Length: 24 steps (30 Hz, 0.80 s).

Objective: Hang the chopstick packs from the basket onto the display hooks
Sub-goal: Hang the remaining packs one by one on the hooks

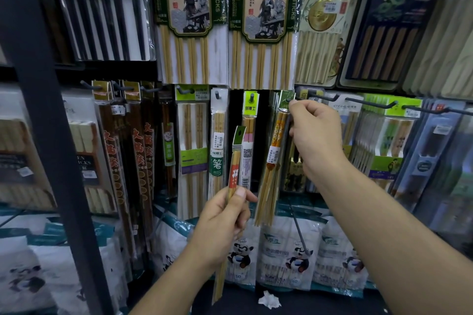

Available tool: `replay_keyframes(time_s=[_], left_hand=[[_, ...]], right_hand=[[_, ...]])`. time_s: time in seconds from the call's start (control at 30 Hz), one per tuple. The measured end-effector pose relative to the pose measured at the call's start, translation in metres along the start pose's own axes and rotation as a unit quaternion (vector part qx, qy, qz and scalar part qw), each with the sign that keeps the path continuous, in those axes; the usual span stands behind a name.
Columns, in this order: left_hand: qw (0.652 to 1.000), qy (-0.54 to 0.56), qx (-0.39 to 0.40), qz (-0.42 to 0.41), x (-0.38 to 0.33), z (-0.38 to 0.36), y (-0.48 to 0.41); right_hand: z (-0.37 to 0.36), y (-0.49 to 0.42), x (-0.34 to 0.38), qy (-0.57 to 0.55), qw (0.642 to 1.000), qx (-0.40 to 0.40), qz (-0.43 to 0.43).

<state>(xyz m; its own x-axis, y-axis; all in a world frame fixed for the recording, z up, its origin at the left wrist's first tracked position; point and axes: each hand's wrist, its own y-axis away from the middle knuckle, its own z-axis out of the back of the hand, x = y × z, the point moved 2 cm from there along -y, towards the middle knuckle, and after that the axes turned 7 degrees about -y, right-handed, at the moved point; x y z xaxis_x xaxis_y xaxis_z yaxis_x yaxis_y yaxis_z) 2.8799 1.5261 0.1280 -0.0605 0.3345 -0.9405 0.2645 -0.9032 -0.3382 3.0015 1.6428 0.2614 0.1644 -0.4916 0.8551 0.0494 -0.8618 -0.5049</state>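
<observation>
REST | dark shelf upright (pixel 38 110) is standing at left, crossing the foreground | panda-printed white bags (pixel 286 256) are lying in a row along the bottom | crumpled white paper (pixel 269 300) is lying on the dark floor below them | two green-bordered hot-pot cards (pixel 190 20) are hanging side by side up top | black-stick set (pixel 102 20) is hanging left of them
</observation>
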Motion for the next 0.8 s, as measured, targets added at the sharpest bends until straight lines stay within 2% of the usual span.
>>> replay_keyframes(time_s=[0.33,0.5,0.67,0.8], left_hand=[[1.0,-0.013,0.002,-0.001,0.001,0.001,0.001],[1.0,0.008,-0.001,0.003,-0.002,0.001,0.001],[0.999,-0.028,0.005,0.022,-0.004,0.0,-0.001],[0.999,-0.032,0.016,0.002,-0.013,-0.012,-0.008]], right_hand=[[-0.001,-0.001,-0.001,0.015,1.0,0.002,0.019],[0.002,-0.002,-0.008,0.077,0.996,-0.01,0.05],[0.011,0.01,-0.013,0.056,0.996,-0.034,0.056],[0.011,0.031,-0.012,0.008,0.995,0.081,0.055]])
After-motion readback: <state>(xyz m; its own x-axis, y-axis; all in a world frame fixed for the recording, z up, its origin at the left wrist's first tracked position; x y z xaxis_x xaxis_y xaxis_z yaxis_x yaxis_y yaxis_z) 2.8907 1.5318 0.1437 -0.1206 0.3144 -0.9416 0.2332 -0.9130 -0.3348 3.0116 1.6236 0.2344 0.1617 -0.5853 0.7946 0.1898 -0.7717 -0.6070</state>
